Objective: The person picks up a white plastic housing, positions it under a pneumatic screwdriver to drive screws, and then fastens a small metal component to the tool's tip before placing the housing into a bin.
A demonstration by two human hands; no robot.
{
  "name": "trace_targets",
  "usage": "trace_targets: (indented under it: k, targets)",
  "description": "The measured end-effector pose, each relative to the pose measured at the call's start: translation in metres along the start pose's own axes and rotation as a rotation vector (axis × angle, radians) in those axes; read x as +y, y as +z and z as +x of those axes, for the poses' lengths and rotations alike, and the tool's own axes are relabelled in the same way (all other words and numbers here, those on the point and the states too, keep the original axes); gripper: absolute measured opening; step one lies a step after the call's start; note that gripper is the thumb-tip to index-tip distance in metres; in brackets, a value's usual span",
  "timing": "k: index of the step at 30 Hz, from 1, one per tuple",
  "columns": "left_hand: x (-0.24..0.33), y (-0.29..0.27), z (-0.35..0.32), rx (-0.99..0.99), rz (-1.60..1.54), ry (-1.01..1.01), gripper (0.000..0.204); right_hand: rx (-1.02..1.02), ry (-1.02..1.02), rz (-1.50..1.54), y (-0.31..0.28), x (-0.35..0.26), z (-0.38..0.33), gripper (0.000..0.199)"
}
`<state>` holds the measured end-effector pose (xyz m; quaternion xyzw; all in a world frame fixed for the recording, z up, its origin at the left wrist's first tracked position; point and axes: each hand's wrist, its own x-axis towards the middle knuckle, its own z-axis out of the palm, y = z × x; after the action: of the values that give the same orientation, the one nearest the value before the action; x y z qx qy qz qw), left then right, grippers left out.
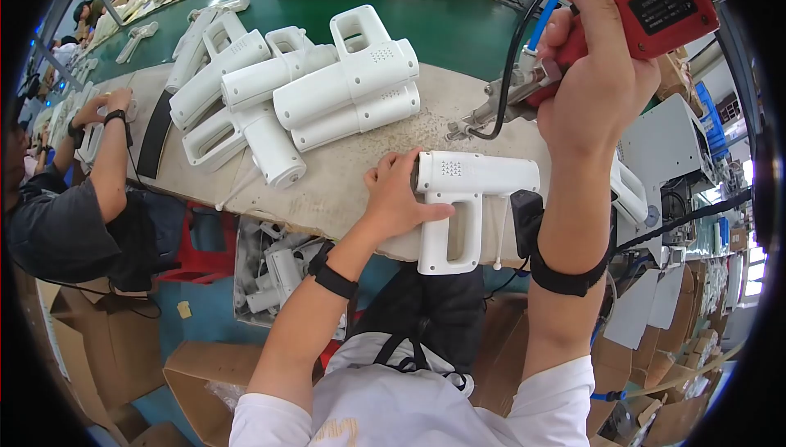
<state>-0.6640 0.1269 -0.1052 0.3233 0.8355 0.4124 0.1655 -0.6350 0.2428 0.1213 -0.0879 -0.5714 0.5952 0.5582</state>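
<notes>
We see the left hand (pixel 399 199) partly spread over one white casing (pixel 475 175), its thumb across the top of the handle and its fingers round the left end of the barrel, steadying more than squeezing. The right hand (pixel 606 79) is raised and wrapped firmly round a red power tool (pixel 667 9), whose metal nose (pixel 508 99) slants down to the left. Its tip hangs beyond the casing and apart from it, so nothing is being driven at this moment. The casing lies on its side at the near edge of the worktable (pixel 352 169), handle toward us. As for how far along it is, we judge the outer shell to be closed up, since barrel and handle look whole; small dark fastening points show at its corners, but we cannot tell whether they are filled or bare. Just right of the handle lies a thin white stick (pixel 499 234). Farther left, a pile of similar casings (pixel 352 79) rests on the table, also whole in outline; we cannot tell whether they are finished or waiting. Below the table edge, a box (pixel 239 287) holds more white parts, and at far left a co-worker (pixel 70 226) has both hands on another white piece.
</notes>
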Motion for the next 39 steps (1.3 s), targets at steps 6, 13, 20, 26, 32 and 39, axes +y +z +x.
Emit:
trace_targets:
  k: [6,13,20,26,32,39]
  targets:
    - [0.001,-0.001,0.0,-0.002,0.007,0.006,0.106,0.013,0.034,-0.019,0.001,0.001,0.001,0.019]
    - [-0.002,0.001,0.001,0.0,0.009,0.023,0.107,-0.024,0.068,-0.049,0.0,0.003,-0.003,0.019]
    - [-0.002,0.001,0.0,0.007,0.005,0.023,0.106,-0.053,0.033,-0.055,0.0,-0.001,-0.001,0.023]
    - [-0.004,0.002,0.001,0.006,0.003,0.03,0.105,0.003,0.009,-0.041,0.0,-0.003,0.003,0.023]
    - [-0.004,0.003,0.002,0.005,-0.025,0.015,0.106,0.001,0.001,-0.034,-0.001,-0.003,0.0,0.023]
    - [-0.001,0.002,0.001,-0.006,-0.025,-0.025,0.106,-0.056,0.009,-0.067,-0.005,0.0,0.001,0.023]
